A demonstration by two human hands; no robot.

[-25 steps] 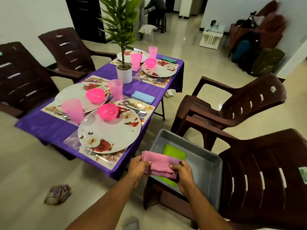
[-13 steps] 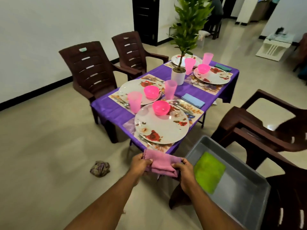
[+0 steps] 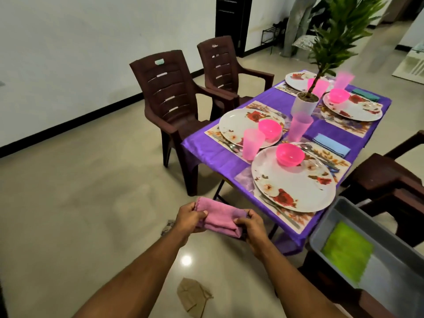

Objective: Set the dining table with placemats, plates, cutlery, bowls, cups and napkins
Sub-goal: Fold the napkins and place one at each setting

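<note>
**Pink napkin held in both hands, open place setting ahead-right of the grip**

Both hands closed on the folded pink napkin (image 3: 219,216): left hand (image 3: 191,218) pinches its left end, right hand (image 3: 251,226) pinches its right end. Napkin's long axis runs left-right between the hands, tilted slightly down toward the right. It hangs over bare floor, off the table (image 3: 206,154), just short of the table's near corner.

Key relation: the settings lie ahead and to the right of the grip. Nearest is the big floral plate (image 3: 293,180) with a pink bowl (image 3: 290,154), ahead-right, closer to the right hand; it seems to have a blue napkin (image 3: 331,145) already, on its far side. The setting further ahead, with plate (image 3: 238,125) and pink cup (image 3: 252,143), shows no napkin that I can see, so probably that's the target. Judgement only.

Green napkin (image 3: 346,247) sits in the grey tray (image 3: 325,223) to the right of the grip, near the right hand, untouched.

The move likely needs a forward reach over the table edge; the left hand is on the side nearer that setting's outer edge. Cup stands close there, tip risk.
</note>
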